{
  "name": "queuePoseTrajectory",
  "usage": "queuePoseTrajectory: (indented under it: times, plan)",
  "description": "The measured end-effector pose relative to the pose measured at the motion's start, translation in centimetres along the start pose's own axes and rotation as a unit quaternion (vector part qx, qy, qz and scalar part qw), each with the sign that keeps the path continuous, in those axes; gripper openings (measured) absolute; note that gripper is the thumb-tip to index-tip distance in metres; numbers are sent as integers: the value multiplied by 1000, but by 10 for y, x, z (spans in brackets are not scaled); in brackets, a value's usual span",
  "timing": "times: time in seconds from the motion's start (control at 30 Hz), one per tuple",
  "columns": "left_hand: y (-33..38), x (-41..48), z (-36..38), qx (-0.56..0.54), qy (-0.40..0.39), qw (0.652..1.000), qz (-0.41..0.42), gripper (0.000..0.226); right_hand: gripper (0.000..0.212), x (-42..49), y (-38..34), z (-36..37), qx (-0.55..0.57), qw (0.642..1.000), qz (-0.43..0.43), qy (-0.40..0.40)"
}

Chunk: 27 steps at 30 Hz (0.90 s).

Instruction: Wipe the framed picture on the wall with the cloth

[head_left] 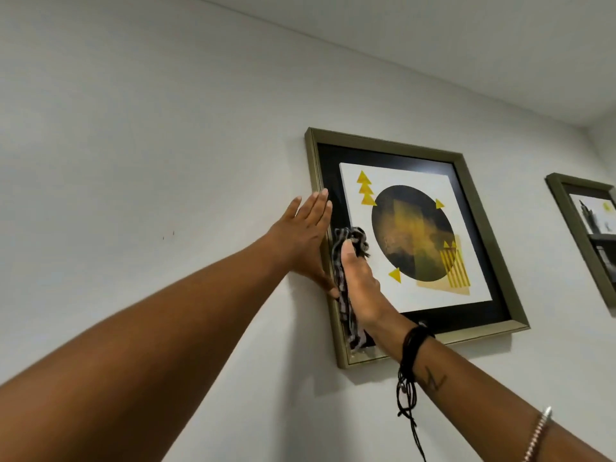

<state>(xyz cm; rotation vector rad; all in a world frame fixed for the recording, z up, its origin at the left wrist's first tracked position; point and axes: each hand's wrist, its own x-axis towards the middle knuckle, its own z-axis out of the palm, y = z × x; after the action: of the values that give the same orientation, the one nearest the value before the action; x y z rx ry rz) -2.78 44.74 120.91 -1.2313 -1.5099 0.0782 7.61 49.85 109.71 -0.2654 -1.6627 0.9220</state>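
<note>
The picture [413,235], gold-framed, holds a dark circle with yellow triangles. The left hand [305,240] lies spread flat on its left edge; the right hand [361,281] grips a striped cloth [346,288], seemingly pressed against the glass.

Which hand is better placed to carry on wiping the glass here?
Right. The right hand already grips the cloth against the framed picture; the left hand lies flat and open on the frame's left edge, seemingly steadying it.
</note>
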Motion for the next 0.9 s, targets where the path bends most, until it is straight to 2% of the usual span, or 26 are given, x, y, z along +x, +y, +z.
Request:
queuePoseTrajectory:
  times: [0.07, 0.17, 0.27, 0.3, 0.43, 0.5, 0.67, 0.77, 0.83, 0.9]
  plan:
    - [1, 1, -2, -4, -12, 1000, -5, 154, 92, 14, -5, 3, -15, 1000, -14, 4]
    - [3, 4, -6, -13, -45, 999, -22, 151, 79, 36, -20, 5, -36, 999, -38, 2]
    - [3, 10, -8, -23, -37, 998, -38, 125, 75, 58, -42, 2, -95, 993, -66, 1]
    - [4, 11, -9, -36, -36, 998, -45, 123, 77, 66, -50, 1, -105, 992, -68, 5]
    - [4, 4, -8, -65, -63, 995, -49, 157, 81, 88, -63, -4, -138, 985, -100, 4]
    - [3, 2, -4, -70, -59, 995, -48, 165, 78, 91, -57, -4, -152, 978, -139, 14]
    - [0, 11, 2, -50, -64, 995, -50, 167, 68, 76, -15, -1, -158, 960, -226, 39]
    - [-3, 9, 4, -37, -30, 998, -37, 161, 51, 49, 22, -3, -125, 960, -248, 44]
    - [-2, 7, 3, -15, -15, 999, -38, 162, 38, 29, 46, -4, -140, 942, -298, 58]
    - [1, 6, 0, 8, -18, 999, -44, 162, 35, 11, 66, -5, -174, 920, -343, 70]
